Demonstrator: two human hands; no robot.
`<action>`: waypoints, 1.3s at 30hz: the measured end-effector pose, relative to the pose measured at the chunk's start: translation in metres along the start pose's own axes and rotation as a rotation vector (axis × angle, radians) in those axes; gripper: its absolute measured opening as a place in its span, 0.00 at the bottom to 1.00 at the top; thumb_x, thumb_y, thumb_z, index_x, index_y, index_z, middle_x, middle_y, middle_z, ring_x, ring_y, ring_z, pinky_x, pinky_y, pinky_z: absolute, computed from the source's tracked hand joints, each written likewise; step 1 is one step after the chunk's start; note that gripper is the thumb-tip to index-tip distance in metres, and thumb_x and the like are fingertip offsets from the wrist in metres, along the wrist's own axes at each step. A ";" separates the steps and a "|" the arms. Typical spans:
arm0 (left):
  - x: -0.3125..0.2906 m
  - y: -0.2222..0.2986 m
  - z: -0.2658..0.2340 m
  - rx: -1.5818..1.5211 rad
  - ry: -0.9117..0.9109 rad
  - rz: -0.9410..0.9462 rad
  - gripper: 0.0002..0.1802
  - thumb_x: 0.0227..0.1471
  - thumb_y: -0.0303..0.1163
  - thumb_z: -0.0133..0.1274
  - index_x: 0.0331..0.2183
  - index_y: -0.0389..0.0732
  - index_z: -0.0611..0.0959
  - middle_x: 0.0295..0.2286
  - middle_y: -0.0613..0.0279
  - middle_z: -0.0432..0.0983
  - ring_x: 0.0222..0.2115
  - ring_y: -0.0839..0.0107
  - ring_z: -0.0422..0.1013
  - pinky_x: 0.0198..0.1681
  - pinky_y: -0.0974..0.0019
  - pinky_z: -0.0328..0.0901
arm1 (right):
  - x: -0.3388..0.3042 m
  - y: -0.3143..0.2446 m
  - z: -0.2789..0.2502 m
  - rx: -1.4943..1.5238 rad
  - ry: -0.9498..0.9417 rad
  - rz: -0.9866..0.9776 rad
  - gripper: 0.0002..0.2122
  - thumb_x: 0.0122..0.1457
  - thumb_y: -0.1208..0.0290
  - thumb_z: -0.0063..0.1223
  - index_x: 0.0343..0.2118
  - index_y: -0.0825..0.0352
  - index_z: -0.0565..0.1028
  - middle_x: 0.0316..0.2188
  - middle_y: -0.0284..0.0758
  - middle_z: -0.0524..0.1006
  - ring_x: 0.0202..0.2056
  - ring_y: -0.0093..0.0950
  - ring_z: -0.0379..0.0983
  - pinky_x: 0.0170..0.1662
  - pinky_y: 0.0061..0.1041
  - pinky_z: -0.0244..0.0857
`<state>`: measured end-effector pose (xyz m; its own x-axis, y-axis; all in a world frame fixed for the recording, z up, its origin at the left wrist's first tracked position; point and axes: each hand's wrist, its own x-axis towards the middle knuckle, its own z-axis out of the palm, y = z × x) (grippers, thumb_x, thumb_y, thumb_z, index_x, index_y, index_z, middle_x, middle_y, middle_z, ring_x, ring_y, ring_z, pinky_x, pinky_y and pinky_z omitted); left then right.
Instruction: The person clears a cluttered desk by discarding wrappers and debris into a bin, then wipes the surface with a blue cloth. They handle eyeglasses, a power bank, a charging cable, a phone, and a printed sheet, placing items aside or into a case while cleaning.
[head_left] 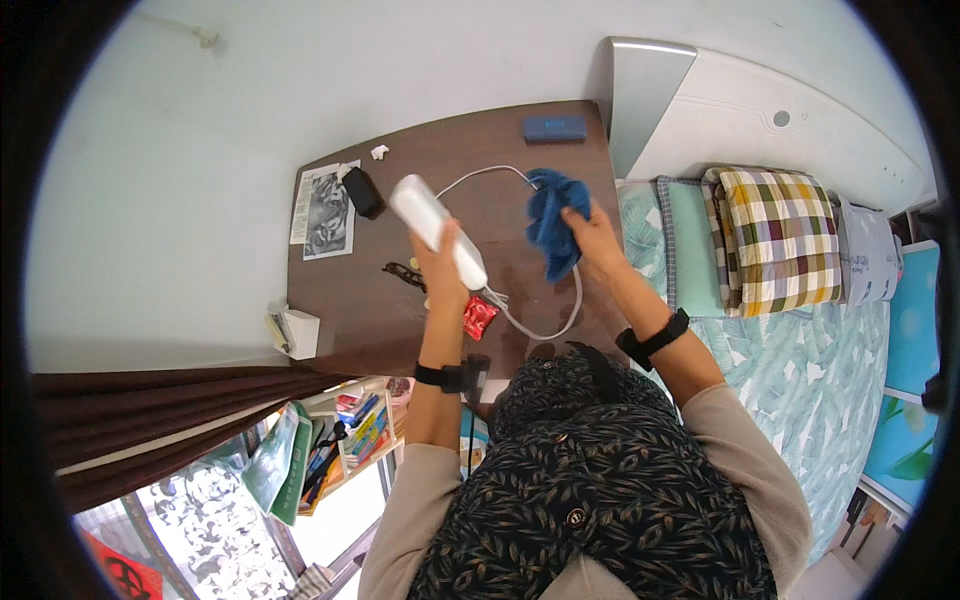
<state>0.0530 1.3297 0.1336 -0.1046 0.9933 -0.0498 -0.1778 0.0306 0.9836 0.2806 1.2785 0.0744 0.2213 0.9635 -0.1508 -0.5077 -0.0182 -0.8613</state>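
Observation:
My left hand (440, 268) is closed around a long white bar (422, 210) with rounded ends, which looks like a power strip. It is held tilted above the brown table, its upper end blurred. A pale cord (575, 308) leaves its lower end and loops to the right, passing behind the cloth. A stretch of cord also arches from beside the bar to the cloth's upper edge. Bunched in my right hand (597, 240) is a blue cloth (555, 220), apart from the bar. Just below the bar lies a red packet (480, 316); dark-framed glasses (404, 274) rest left of it.
On the brown table (400, 330) are a printed sheet (325, 215), a black case (363, 193), a crumpled white tissue (380, 152) and a blue box (555, 129). A white container (299, 334) stands at the left edge. A bed (760, 380) adjoins on the right.

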 end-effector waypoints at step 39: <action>-0.028 0.113 -0.102 0.847 -0.495 0.113 0.58 0.38 0.41 0.71 0.65 0.35 0.58 0.54 0.41 0.67 0.54 0.55 0.67 0.57 0.60 0.60 | 0.039 -0.144 0.227 -0.777 -1.179 -0.661 0.10 0.55 0.69 0.62 0.35 0.69 0.77 0.31 0.37 0.80 0.35 0.30 0.76 0.41 0.28 0.70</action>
<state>-0.0638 1.2938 0.2289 0.3778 0.9240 -0.0598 0.5874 -0.1893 0.7868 0.1731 1.3790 0.3023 -0.7206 0.5061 0.4738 0.0343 0.7086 -0.7047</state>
